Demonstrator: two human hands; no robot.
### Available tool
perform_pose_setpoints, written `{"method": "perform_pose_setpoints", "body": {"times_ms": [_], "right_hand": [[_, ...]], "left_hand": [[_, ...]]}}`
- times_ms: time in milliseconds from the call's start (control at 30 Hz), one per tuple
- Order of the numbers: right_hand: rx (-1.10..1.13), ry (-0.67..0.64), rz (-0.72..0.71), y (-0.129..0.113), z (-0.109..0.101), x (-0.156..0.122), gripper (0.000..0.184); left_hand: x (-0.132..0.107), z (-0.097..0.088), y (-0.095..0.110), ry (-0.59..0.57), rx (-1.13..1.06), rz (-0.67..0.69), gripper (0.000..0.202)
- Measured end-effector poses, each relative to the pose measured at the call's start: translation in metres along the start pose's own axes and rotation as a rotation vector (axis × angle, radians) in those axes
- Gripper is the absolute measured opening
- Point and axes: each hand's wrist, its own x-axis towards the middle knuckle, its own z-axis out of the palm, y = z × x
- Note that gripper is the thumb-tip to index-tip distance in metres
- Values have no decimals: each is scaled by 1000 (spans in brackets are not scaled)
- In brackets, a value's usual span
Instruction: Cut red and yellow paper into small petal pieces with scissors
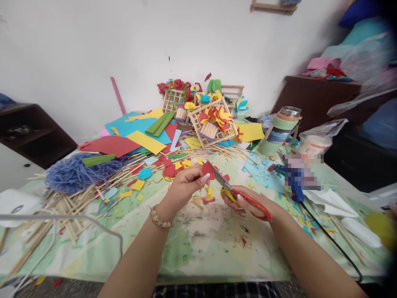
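Note:
Between the thumb and fingers of my left hand (189, 184) is a small red piece of paper or felt (208, 170). My right hand (245, 200) grips a pair of scissors (252, 203) with red and yellow handles. Their blades (219, 176) point up and left, right beside the red piece; whether they touch it I cannot tell. Below the hands, yellow and red scraps (208, 195) lie on the green and white tablecloth (198, 248). Red cut pieces (169, 167) and a blue scalloped round (144, 174) lie to the left of my left hand.
Stick frames with flowers (214, 120) stand at the back by the wall. Coloured sheets (108, 145), blue yarn (82, 171) and thin sticks (71, 211) cover the left side. On the right are a green flask (277, 132), a blue glue gun (296, 186) and its black cord (331, 240).

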Motion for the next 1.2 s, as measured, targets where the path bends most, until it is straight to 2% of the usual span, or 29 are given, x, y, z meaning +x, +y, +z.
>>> {"method": "perform_pose_setpoints", "body": {"times_ms": [367, 733, 1200], "right_hand": [[78, -54, 4, 2, -4, -2, 61], [43, -37, 47, 3, -10, -3, 62], [31, -13, 103, 1, -13, -8, 64]], "left_hand": [[0, 0, 3, -26, -73, -36, 52], [-1, 0, 8, -39, -123, -114, 44], [-3, 0, 12, -44, -152, -123, 37]]}}
